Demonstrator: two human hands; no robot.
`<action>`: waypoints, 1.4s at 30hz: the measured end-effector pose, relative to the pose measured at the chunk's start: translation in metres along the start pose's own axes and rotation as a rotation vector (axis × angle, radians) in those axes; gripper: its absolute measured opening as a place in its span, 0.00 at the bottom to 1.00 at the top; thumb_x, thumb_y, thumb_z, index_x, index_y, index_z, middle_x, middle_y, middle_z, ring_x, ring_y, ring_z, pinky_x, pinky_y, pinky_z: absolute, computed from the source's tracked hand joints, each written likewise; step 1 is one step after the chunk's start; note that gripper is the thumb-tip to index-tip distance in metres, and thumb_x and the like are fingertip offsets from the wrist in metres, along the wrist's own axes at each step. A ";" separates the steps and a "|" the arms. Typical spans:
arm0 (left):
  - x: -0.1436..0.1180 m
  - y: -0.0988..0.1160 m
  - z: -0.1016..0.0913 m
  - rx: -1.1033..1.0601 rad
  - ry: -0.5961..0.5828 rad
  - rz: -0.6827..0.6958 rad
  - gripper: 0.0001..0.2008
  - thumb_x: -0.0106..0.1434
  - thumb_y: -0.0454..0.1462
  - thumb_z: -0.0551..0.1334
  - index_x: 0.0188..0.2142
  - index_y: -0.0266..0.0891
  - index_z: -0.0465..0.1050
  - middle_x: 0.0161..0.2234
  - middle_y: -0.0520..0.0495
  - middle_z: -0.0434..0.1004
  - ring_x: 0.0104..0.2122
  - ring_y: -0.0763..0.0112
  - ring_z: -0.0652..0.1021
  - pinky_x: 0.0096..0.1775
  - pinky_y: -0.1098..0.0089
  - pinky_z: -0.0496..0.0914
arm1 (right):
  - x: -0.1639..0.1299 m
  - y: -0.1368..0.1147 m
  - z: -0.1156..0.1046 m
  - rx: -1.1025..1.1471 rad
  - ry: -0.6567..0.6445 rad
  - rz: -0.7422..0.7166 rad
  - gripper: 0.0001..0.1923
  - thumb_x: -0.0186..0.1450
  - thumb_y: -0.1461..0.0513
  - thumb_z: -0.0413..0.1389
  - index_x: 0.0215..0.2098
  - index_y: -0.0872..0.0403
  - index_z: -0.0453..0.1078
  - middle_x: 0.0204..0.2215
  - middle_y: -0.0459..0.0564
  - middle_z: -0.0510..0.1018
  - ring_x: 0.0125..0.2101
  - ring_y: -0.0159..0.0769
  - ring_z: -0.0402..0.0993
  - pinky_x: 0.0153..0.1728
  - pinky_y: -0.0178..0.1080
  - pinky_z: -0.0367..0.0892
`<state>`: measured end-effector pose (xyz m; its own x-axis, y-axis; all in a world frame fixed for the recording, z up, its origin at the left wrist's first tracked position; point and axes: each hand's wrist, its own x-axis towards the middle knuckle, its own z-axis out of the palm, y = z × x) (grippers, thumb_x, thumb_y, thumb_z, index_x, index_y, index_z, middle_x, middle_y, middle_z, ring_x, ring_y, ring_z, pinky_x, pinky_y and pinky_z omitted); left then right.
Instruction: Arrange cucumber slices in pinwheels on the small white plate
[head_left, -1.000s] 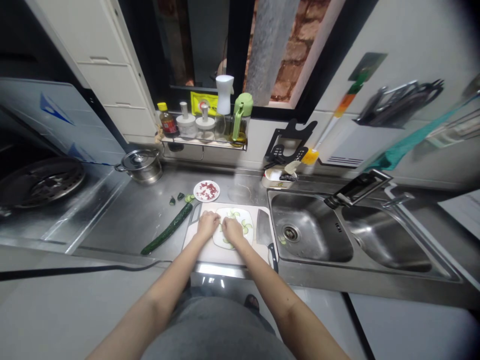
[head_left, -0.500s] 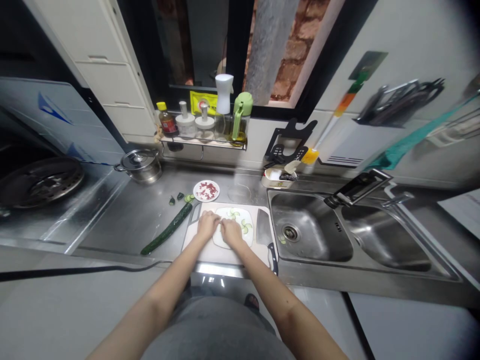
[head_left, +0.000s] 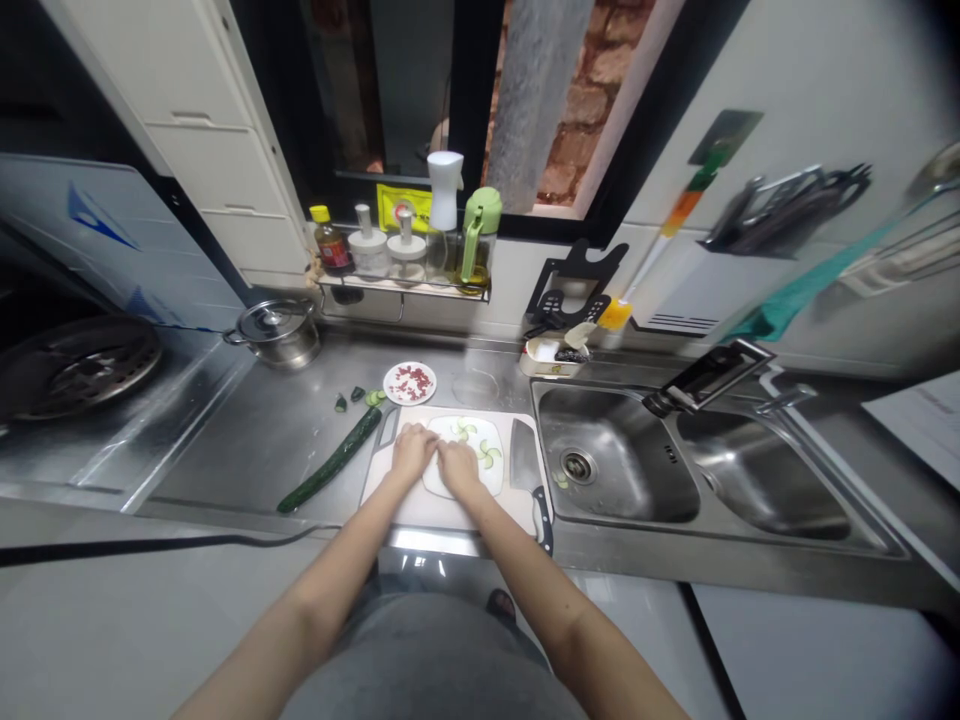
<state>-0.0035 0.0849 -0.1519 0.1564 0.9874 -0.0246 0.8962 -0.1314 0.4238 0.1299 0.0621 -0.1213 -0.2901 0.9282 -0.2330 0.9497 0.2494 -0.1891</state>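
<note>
My left hand point(head_left: 413, 452) and my right hand point(head_left: 457, 467) meet over the left side of a white plate point(head_left: 489, 484), fingertips pinched close together. What they hold between them is hidden by the fingers. Thin green-edged cucumber slices point(head_left: 489, 455) lie on the plate in two pinwheel patterns, right of and beyond my hands. Under the plate is a pale cutting board point(head_left: 435, 515). A kitchen knife point(head_left: 523, 455) with a broad blade and black handle rests on the board's right side.
Left of the board lies a long cucumber point(head_left: 330, 463), with cut slices point(head_left: 373, 398) near its far end. Behind are a small plate of red pieces point(head_left: 409, 383) and a lidded pot point(head_left: 277, 333). A double sink point(head_left: 619, 460) is on the right; a seasoning rack point(head_left: 401, 290) hangs behind.
The whole view has shifted very slightly. Both hands stay pinched together over the plate, with hardly any visible movement.
</note>
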 end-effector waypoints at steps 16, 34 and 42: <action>-0.002 0.004 0.000 0.028 0.004 -0.021 0.12 0.65 0.38 0.57 0.42 0.43 0.80 0.42 0.42 0.76 0.47 0.59 0.70 0.50 0.62 0.63 | 0.004 -0.004 -0.001 -0.021 0.010 -0.019 0.19 0.70 0.68 0.45 0.56 0.58 0.68 0.42 0.59 0.79 0.45 0.43 0.73 0.44 0.40 0.61; -0.032 -0.024 -0.014 -0.078 0.178 -0.413 0.17 0.63 0.41 0.58 0.49 0.43 0.76 0.47 0.41 0.78 0.50 0.53 0.72 0.52 0.58 0.62 | -0.035 0.034 -0.006 0.233 0.193 0.196 0.15 0.71 0.64 0.45 0.42 0.56 0.74 0.39 0.54 0.79 0.43 0.39 0.70 0.41 0.34 0.58; -0.023 -0.018 -0.015 0.056 0.124 -0.369 0.19 0.65 0.45 0.56 0.51 0.42 0.76 0.49 0.35 0.76 0.51 0.48 0.70 0.52 0.53 0.62 | -0.049 0.035 -0.008 0.364 0.274 0.183 0.15 0.70 0.63 0.46 0.41 0.56 0.74 0.38 0.52 0.79 0.41 0.37 0.71 0.40 0.33 0.59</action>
<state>-0.0291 0.0655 -0.1455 -0.2288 0.9719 -0.0552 0.9045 0.2332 0.3571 0.1778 0.0278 -0.1092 -0.0345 0.9985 -0.0431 0.8652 0.0082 -0.5014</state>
